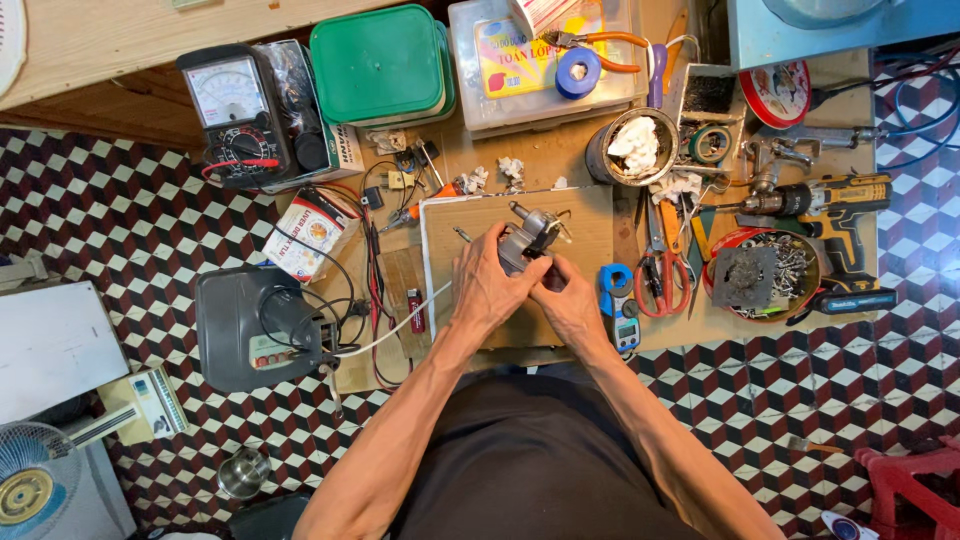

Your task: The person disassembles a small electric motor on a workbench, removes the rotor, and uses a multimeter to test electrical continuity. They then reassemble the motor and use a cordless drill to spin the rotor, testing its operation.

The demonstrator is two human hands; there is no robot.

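Note:
Both of my hands meet over a small wooden board on the low work table. My left hand grips a small grey metal motor with a short shaft pointing up and left. My right hand holds the motor's near end from the right, its fingers curled against it. Thin wires stick out of the motor's far side. A white cable runs from under my left hand toward the left.
An analog multimeter, green lidded boxes and a clear box with blue tape sit at the back. A cordless drill, red-handled scissors, a bowl of screws, a blue clamp meter lie right. A grey soldering station is left.

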